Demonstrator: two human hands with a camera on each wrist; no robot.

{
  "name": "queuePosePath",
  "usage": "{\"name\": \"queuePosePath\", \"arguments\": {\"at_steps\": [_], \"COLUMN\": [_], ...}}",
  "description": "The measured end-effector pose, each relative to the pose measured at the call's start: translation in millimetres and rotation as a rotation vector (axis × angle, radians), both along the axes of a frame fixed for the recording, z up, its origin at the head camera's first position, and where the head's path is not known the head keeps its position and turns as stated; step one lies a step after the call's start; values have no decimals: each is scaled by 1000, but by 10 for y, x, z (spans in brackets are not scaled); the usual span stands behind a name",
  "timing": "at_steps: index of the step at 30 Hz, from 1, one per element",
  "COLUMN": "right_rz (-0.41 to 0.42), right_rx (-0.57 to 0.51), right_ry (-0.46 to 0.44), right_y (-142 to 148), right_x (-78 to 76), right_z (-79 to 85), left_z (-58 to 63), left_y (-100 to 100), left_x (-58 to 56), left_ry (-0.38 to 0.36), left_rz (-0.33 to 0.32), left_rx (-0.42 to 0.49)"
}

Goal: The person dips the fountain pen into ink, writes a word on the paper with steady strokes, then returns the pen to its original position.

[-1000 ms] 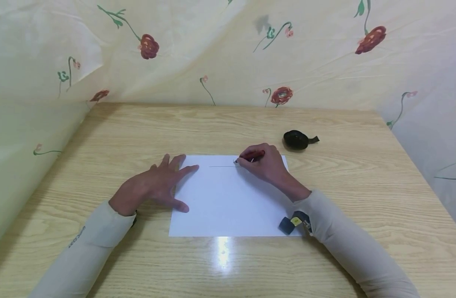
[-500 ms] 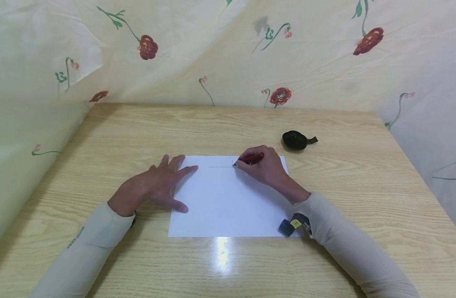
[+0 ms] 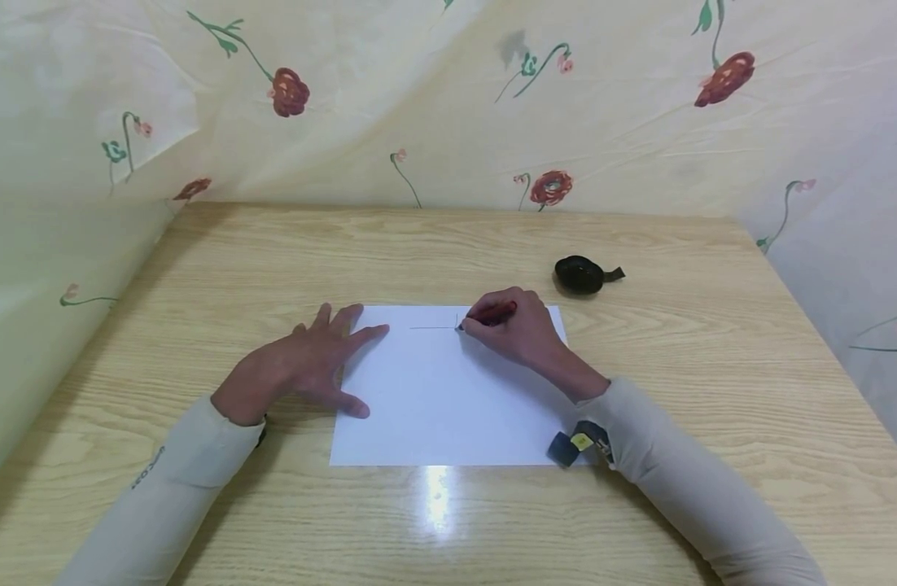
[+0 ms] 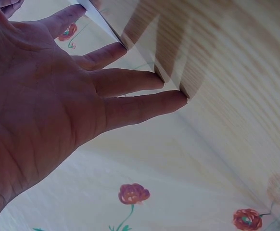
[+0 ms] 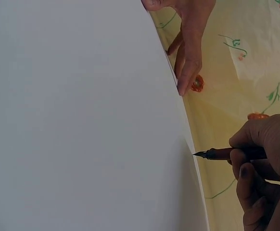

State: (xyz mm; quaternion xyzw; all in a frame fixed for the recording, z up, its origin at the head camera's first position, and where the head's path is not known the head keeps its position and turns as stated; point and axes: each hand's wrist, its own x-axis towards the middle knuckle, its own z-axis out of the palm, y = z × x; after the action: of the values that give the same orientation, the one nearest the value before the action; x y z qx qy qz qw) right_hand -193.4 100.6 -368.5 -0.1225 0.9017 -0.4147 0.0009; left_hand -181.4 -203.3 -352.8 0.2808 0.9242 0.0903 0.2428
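A sheet of white paper [image 3: 419, 399] lies on the wooden table. My right hand [image 3: 522, 330] pinches a fountain pen [image 3: 501, 312] with a dark red barrel. In the right wrist view its pointed nib [image 5: 200, 154] meets the paper. A long thin horizontal line [image 3: 430, 328] and a short upright line [image 3: 457, 318] show near the sheet's far edge, with the nib where they meet. My left hand [image 3: 309, 362] rests with fingers spread at the paper's left edge, thumb and forefinger on the sheet; the left wrist view shows several straight fingertips touching the tabletop.
Beyond the paper to the right, a round black object [image 3: 580, 275] with a short strip sticking out lies on the table [image 3: 448, 545]. A dark camera block [image 3: 566, 448] on my right wrist hangs over the sheet's near right corner. Flowered cloth [image 3: 360, 98] surrounds the back and sides.
The pen tip has moved slightly down toward me, and the short upright line has grown down to the horizontal one. My left hand has stayed in place.
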Motion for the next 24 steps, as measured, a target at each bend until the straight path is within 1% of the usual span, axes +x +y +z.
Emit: {"name": "queuePosePath", "arguments": {"at_steps": [8,24], "right_rz": [16,58], "right_rx": [3,10], "right_ry": [-13,41], "right_y": [-7,-40], "right_x": [16,83], "right_z": [10,-18], "left_z": [8,-6], "left_y": [3,15], "left_x": [-4,7], "left_ry": [3,5], "left_rz": [1,7], "left_rx": [-3,-13]}}
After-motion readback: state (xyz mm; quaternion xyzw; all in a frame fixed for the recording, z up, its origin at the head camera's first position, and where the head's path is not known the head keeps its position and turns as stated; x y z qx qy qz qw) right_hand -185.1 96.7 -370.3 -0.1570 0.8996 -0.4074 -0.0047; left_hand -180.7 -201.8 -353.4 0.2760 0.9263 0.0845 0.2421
